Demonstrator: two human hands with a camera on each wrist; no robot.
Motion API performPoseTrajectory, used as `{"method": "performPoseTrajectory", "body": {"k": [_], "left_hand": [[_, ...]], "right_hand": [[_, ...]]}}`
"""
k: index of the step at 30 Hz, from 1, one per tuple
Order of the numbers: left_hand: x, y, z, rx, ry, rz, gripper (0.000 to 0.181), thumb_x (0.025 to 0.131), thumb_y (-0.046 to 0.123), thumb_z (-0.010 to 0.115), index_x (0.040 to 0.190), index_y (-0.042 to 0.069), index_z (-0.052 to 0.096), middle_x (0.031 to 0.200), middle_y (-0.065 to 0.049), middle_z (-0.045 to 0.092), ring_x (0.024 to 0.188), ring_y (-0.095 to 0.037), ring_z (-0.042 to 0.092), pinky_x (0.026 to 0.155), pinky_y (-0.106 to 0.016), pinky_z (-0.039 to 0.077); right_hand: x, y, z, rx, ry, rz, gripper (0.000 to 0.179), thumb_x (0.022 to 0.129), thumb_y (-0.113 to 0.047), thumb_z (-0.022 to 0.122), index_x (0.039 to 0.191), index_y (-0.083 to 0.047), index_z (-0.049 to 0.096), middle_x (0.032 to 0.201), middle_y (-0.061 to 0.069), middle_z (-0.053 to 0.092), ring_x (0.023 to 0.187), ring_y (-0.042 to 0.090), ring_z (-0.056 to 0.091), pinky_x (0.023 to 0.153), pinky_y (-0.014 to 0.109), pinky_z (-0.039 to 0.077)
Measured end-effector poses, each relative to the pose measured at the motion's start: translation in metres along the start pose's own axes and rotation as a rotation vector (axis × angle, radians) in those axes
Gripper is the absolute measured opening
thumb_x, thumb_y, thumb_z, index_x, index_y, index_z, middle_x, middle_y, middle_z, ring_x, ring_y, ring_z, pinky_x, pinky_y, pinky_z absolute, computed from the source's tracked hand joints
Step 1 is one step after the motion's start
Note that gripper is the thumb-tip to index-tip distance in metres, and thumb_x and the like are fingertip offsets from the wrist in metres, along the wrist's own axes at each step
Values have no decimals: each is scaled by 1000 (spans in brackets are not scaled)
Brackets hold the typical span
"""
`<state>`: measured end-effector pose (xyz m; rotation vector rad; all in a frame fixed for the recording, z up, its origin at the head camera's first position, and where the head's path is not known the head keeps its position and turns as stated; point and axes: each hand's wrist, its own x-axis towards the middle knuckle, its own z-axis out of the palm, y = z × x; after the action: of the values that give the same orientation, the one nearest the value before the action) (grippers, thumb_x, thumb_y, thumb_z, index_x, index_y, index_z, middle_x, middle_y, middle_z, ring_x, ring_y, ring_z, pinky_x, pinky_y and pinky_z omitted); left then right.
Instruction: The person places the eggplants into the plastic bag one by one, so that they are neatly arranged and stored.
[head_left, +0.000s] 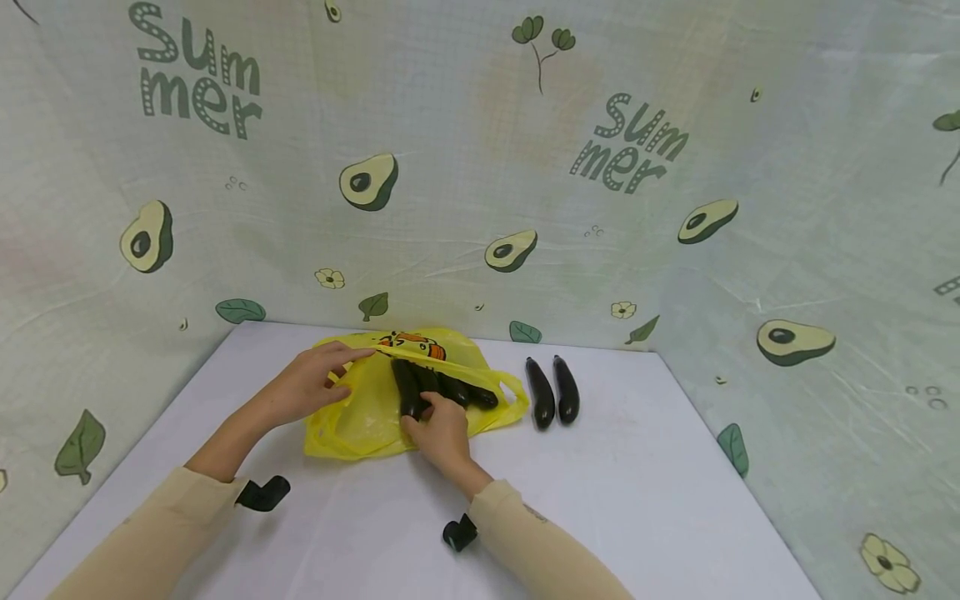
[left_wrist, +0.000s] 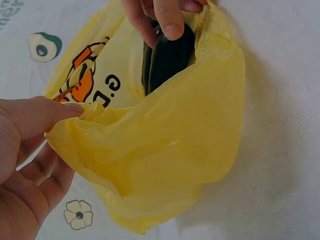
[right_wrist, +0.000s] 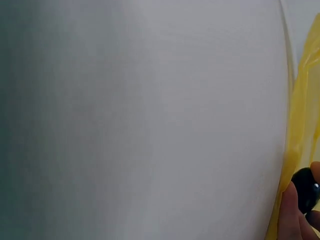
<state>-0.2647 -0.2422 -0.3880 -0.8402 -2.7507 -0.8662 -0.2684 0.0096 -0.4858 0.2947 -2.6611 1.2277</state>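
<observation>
A yellow plastic bag (head_left: 356,421) with an orange and black print lies on the table, its mouth facing me. Several dark eggplants (head_left: 452,388) lie side by side in its opening. My left hand (head_left: 303,385) pinches the bag's rim between thumb and fingers, lifting the edge, as the left wrist view shows. My right hand (head_left: 444,435) reaches into the mouth and grips the near end of the leftmost eggplant (head_left: 406,385). In the right wrist view, fingers and thumb surround that eggplant's rounded end (right_wrist: 304,189) beside the yellow plastic. The far ends of the bagged eggplants are partly hidden.
Two more eggplants (head_left: 553,392) lie side by side on the white table (head_left: 637,475), right of the bag. A cloth (head_left: 442,108) printed with avocados and leaves rises behind the table and along its sides. Black devices (head_left: 264,493) are worn on both wrists.
</observation>
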Motion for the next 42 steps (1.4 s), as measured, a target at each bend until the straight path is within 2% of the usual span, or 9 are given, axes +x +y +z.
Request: {"method": "performPoseTrajectory", "body": {"k": [10, 16, 22, 25, 29, 34, 38, 42], "left_hand": [[-1, 3, -2, -8, -4, 0, 68, 89, -7, 80, 152, 10, 59, 137, -15, 63, 99, -22, 66, 80, -35, 60], [0, 2, -1, -2, -8, 0, 68, 89, -6, 80, 152, 9, 59, 137, -15, 63, 99, -22, 66, 79, -34, 60], [1, 1, 0, -1, -4, -2, 69, 89, -7, 80, 152, 11, 59, 136, -15, 63, 99, -22, 66, 80, -34, 60], [1, 0, 1, 5, -4, -7, 69, 89, -6, 80, 153, 11, 59, 136, -15, 63, 100, -23, 66, 81, -34, 61], [1, 0, 1, 19, -8, -12, 69, 89, -6, 80, 153, 11, 58, 137, -15, 63, 101, -23, 66, 81, -35, 61], [1, -1, 1, 27, -8, -10, 69, 89, -5, 80, 153, 11, 58, 136, -15, 63, 102, -23, 66, 81, -35, 61], [1, -2, 1, 23, -7, -16, 70, 90, -6, 80, 153, 12, 58, 138, -15, 62, 102, -24, 66, 82, -36, 61], [1, -1, 0, 23, -5, -18, 70, 89, -6, 80, 153, 12, 58, 138, -15, 63, 102, -23, 66, 82, -35, 60]], "right_hand": [[4, -1, 1, -16, 0, 18, 50, 91, -27, 83, 134, -4, 72, 71, -7, 63, 63, 4, 54, 58, 22, 48], [6, 2, 3, -21, -3, -3, 51, 91, -27, 83, 136, -4, 71, 68, -7, 61, 60, 4, 52, 55, 22, 46], [7, 4, 2, -38, -46, -16, 55, 92, -26, 84, 140, -4, 69, 68, -7, 59, 60, 4, 51, 55, 21, 44], [6, 5, -1, -14, -78, -26, 57, 92, -24, 84, 141, -1, 67, 75, -3, 65, 64, 4, 53, 59, 22, 48], [-1, 7, -10, 46, -143, -49, 58, 93, -21, 82, 144, -1, 64, 97, 6, 75, 71, 5, 59, 67, 23, 53], [-14, 11, -27, 136, -229, -79, 59, 95, -22, 79, 149, -4, 61, 120, 14, 74, 89, 14, 70, 75, 27, 59], [-20, 14, -48, 157, -255, -87, 58, 97, -23, 77, 150, -6, 60, 127, 18, 71, 103, 26, 73, 84, 34, 62], [-24, 21, -71, 138, -239, -101, 56, 97, -23, 77, 148, -5, 62, 130, 20, 70, 107, 31, 73, 87, 38, 62]]}}
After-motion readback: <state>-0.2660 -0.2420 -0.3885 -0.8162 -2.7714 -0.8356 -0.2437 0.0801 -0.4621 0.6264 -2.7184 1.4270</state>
